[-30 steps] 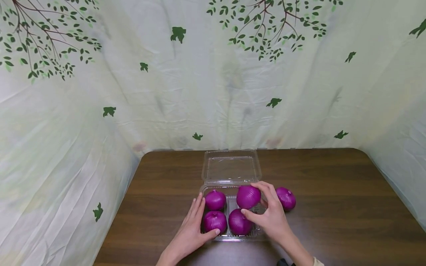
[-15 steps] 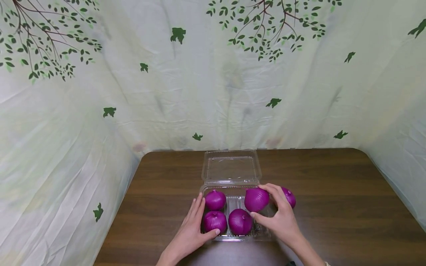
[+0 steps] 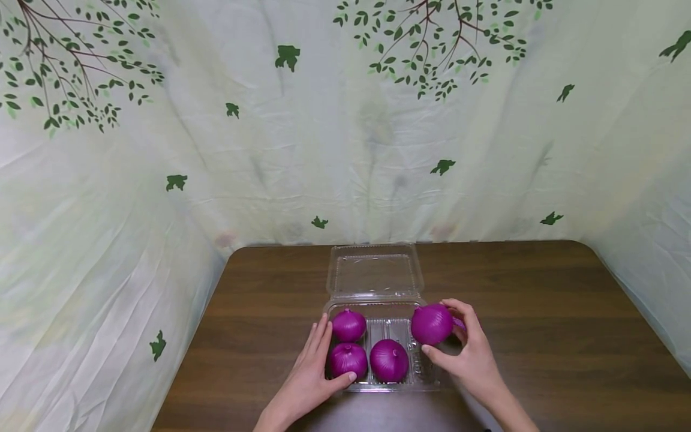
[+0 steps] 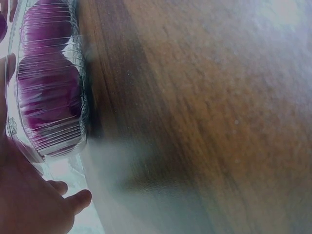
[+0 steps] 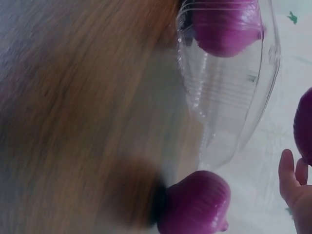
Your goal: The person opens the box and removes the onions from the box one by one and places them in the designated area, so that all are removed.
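Observation:
A clear plastic clamshell container (image 3: 394, 387) lies with its lid (image 3: 376, 273) folded back. Inside sit a back-left onion (image 3: 348, 326), a front-left onion (image 3: 348, 360) and a front-right onion (image 3: 389, 360), all purple. My left hand (image 3: 305, 375) rests along the container's left side, fingers straight, thumb over its front edge. Between thumb and fingers, my right hand (image 3: 472, 354) holds another purple onion (image 3: 432, 324) over the container's back-right edge. The right wrist view also shows this held onion (image 5: 304, 127), cut off by the frame.
One more purple onion (image 5: 195, 202) lies on the wooden table (image 3: 540, 324) right of the container, mostly hidden behind my right hand in the head view. A pale curtain (image 3: 345, 150) printed with leaves hangs behind the table and at both sides.
My right hand has moved right with its onion, from above the container's back-right part to its right edge, now covering most of the onion on the table. My left hand stays put.

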Demonstrator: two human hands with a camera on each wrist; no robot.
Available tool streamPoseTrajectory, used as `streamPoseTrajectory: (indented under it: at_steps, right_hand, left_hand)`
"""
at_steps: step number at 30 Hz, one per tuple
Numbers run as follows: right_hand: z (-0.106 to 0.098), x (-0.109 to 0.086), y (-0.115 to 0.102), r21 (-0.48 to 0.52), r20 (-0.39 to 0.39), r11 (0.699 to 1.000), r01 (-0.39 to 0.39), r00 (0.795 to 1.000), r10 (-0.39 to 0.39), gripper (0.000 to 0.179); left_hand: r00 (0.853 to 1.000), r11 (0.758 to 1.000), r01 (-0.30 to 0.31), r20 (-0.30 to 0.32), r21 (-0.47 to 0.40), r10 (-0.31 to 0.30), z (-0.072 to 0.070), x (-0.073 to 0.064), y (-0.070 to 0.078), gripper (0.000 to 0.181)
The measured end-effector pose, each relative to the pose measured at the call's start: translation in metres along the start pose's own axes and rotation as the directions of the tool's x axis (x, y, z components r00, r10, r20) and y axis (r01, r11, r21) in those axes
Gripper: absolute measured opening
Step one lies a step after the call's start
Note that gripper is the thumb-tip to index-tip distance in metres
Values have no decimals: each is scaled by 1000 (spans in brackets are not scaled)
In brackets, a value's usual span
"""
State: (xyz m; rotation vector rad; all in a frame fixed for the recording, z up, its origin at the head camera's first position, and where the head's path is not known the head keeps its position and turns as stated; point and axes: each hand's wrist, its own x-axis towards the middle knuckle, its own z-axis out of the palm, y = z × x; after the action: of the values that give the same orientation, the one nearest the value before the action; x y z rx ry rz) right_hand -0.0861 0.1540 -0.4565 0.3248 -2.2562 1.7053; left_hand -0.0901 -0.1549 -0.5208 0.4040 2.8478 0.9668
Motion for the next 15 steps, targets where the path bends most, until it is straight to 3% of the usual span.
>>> streamPoseTrajectory:
  at_steps: [3, 10, 15]
  right_hand:
    - [-4, 0, 0, 37, -8, 999, -20, 1000, 20, 79]
    - [-15, -2, 33, 10, -21, 1000, -7, 1000, 7, 86]
    - [-25, -1, 39, 53, -12, 999, 5, 1000, -4, 85]
  left_hand:
    - [1000, 1000, 0, 1, -9, 0, 0, 0, 0, 111]
    - [1000, 1000, -1, -2, -3, 1, -1, -1, 2, 110]
    - [1000, 1000, -2, -2, -7, 2, -2, -2, 3, 109]
